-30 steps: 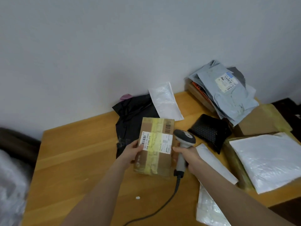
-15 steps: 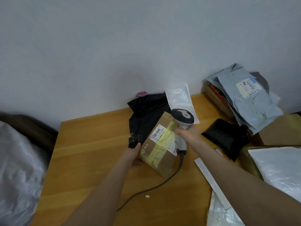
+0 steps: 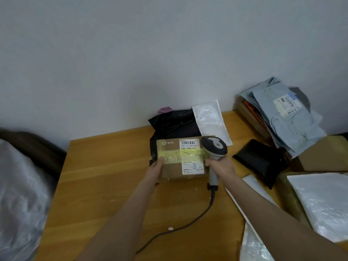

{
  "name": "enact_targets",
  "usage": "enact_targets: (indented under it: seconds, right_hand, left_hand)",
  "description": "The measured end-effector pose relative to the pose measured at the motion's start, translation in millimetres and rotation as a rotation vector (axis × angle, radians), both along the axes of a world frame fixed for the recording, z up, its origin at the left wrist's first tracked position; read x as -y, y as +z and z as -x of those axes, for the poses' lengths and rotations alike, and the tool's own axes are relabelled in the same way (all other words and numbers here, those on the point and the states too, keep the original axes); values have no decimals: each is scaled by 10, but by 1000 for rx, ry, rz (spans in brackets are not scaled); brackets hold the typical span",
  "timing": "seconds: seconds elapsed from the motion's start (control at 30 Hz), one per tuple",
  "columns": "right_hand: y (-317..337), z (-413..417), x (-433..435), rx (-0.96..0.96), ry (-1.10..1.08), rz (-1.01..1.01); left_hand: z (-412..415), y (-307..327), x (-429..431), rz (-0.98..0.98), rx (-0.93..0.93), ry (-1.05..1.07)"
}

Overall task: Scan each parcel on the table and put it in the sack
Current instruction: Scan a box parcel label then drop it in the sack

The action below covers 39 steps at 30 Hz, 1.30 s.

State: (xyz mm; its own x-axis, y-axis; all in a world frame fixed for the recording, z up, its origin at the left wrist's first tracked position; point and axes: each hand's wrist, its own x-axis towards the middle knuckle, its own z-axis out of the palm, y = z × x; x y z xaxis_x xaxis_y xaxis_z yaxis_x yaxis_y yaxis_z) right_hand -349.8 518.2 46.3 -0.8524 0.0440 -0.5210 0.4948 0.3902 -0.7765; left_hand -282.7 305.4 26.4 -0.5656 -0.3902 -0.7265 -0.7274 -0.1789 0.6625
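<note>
The left forearm point(image 3: 130, 208) and right forearm point(image 3: 267, 206), both bare, reach forward and converge on the cardboard parcel point(image 3: 172, 170); the left hand point(image 3: 156, 167) pinches the parcel's left edge, thumb laid on its top face, other fingers hidden beneath; the right hand point(image 3: 220, 165), just right of the parcel, is curled round the handle of the scanner point(image 3: 214, 146), thumb side toward the parcel.

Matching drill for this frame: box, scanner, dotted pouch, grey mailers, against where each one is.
Things:
1 box
2 scanner
3 dotted pouch
4 grey mailers

Places:
A gripped by right hand
B piled against the wall, far right
C held by left hand
D flat on table, right of the scanner

Pairs: 1-C, 2-A, 3-D, 4-B
</note>
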Motion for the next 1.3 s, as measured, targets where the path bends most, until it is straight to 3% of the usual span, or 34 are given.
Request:
enact_targets:
  seconds: [0.2, 0.47, 0.67, 0.8, 0.9, 1.3]
  right_hand:
    - [135, -175, -145, 29, -114, 107]
    - [545, -387, -125, -80, -119, 175]
    - [902, -874, 77, -305, -79, 208]
    - [1140, -1224, 300, -216, 41, 340]
    - [1277, -1485, 530, -170, -13, 407]
    - [1475, -2170, 1712, -149, -115, 396]
  left_hand:
    - [4, 235, 175, -109, -167, -34]
    - [-211, 674, 329, -17, -214, -115]
    - [-670, 837, 413, -20, -321, 16]
    - [-864, 864, 562, -1, -376, 23]
    - [-966, 887, 760, -22, -418, 4]
    - [-1343, 954, 1917, -88, -481, -104]
